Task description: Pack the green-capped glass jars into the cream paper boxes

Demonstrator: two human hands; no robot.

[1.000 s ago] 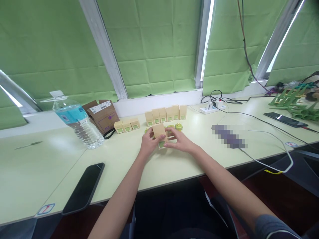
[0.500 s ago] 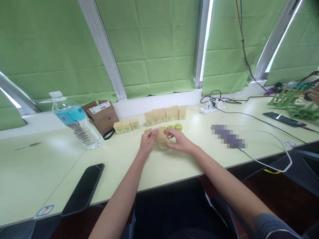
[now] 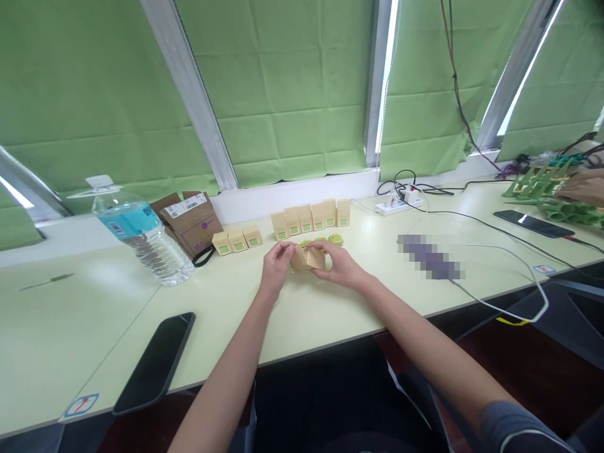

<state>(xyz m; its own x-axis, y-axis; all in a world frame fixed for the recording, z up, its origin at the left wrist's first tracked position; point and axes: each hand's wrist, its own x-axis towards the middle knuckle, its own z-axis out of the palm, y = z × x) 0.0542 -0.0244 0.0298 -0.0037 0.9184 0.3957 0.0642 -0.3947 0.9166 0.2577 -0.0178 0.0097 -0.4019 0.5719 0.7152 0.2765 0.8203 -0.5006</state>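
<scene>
Both my hands meet over the pale green table (image 3: 330, 308) on one small tan cardboard box (image 3: 307, 258). My left hand (image 3: 274, 269) pinches its left side and my right hand (image 3: 340, 265) grips its right side. The box is tilted with a flap open. Just behind it lie small yellow-green objects (image 3: 336, 239). Further back stand a row of several tan boxes with green labels (image 3: 311, 218) and a shorter row of three tan boxes (image 3: 237, 240).
A large water bottle (image 3: 138, 234) and a brown carton (image 3: 189, 218) stand at the left. A black phone (image 3: 155, 362) lies near the front edge. A power strip (image 3: 395, 204), cables and another phone (image 3: 533, 224) are to the right. Another person's hand (image 3: 584, 186) shows by green parts at far right.
The box in my hands has tipped from upright to lying tilted and lower, its flap now opened. The camera view drifted slightly; the other person's hand came into view at the right.
</scene>
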